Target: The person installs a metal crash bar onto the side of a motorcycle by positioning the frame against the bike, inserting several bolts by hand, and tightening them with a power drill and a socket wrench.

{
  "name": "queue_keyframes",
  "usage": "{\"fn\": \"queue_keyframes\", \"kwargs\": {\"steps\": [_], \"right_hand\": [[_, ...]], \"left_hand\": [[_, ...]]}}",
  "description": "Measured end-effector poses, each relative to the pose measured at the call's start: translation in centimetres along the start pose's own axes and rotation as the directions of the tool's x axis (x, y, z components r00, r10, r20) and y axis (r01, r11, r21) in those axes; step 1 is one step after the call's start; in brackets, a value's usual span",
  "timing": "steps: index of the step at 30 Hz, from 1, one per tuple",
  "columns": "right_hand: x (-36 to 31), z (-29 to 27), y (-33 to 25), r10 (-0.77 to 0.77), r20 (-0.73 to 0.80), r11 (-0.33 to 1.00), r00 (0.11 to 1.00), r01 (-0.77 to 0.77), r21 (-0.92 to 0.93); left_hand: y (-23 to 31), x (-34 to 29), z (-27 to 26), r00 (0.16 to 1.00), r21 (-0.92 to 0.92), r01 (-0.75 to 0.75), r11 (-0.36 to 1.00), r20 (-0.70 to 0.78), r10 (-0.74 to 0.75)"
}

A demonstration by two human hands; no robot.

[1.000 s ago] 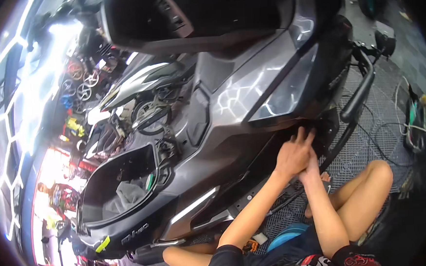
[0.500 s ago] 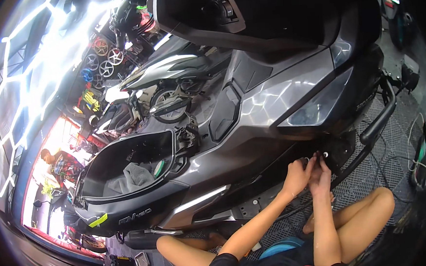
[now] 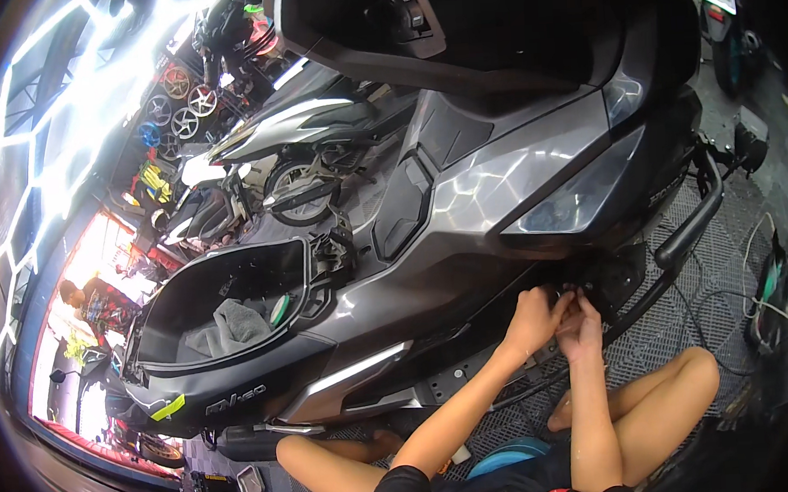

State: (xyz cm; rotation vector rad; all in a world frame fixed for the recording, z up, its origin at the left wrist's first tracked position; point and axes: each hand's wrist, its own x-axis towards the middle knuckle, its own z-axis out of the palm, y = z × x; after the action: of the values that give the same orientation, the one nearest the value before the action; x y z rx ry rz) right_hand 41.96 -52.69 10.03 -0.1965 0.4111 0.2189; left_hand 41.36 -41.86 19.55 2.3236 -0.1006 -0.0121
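A large grey and black scooter (image 3: pixel 499 185) fills the middle of the view. Low on its side is a dark opening with black parts (image 3: pixel 619 273). In front of it my left hand (image 3: pixel 537 320) and my right hand (image 3: pixel 581 326) meet, fingertips close together. Both hands are closed in a pinch; whatever lies between the fingers is too small and shadowed to name. The scooter's storage compartment (image 3: pixel 169 327) stands uncovered on the left, with a grey cloth (image 3: pixel 241 321) and a round green-edged item (image 3: pixel 280 310) inside.
A black bar (image 3: pixel 695 228) juts out at the scooter's right end. Cables (image 3: pixel 758 300) lie on the patterned floor mat (image 3: pixel 649 357). A blue round object (image 3: pixel 506 457) is between my legs. Another scooter (image 3: pixel 297 130) stands behind, and a person (image 3: pixel 91 305) is at the far left.
The view has shifted slightly. My hands have drawn a little left along the scooter's side, still together. A small bright round spot beside my right fingertips no longer shows.
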Motion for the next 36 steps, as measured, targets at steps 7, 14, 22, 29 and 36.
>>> {"fn": "queue_keyframes", "kwargs": {"steps": [7, 14, 22, 29, 36], "right_hand": [[4.3, -3.5, 0.4, 0.166, 0.133, 0.966, 0.977, -0.135, -0.221], [9.5, -10.5, -3.2, 0.182, 0.430, 0.975, 0.884, -0.105, -0.198], [4.3, -2.7, -1.0, 0.053, -0.098, 0.996, 0.994, -0.060, -0.071], [5.9, -4.3, -0.8, -0.059, 0.147, 0.894, 0.987, 0.118, -0.433], [5.1, -2.3, -0.1, 0.103, 0.074, 0.994, 0.992, -0.105, 0.023]], "left_hand": [[-1.5, -0.9, -1.6, 0.963, -0.012, -0.253, 0.967, -0.098, 0.251], [-2.4, 0.5, 3.0, 0.937, 0.179, -0.230, 0.957, -0.227, 0.268], [-1.5, 0.2, 1.9, 0.961, 0.082, -0.100, 0.992, -0.250, 0.117], [-3.9, 0.9, 1.4, 0.797, 0.415, -0.482, 0.772, -0.158, 0.583], [-4.3, 1.2, 2.3, 0.973, 0.031, -0.041, 0.999, -0.224, 0.047]]}}
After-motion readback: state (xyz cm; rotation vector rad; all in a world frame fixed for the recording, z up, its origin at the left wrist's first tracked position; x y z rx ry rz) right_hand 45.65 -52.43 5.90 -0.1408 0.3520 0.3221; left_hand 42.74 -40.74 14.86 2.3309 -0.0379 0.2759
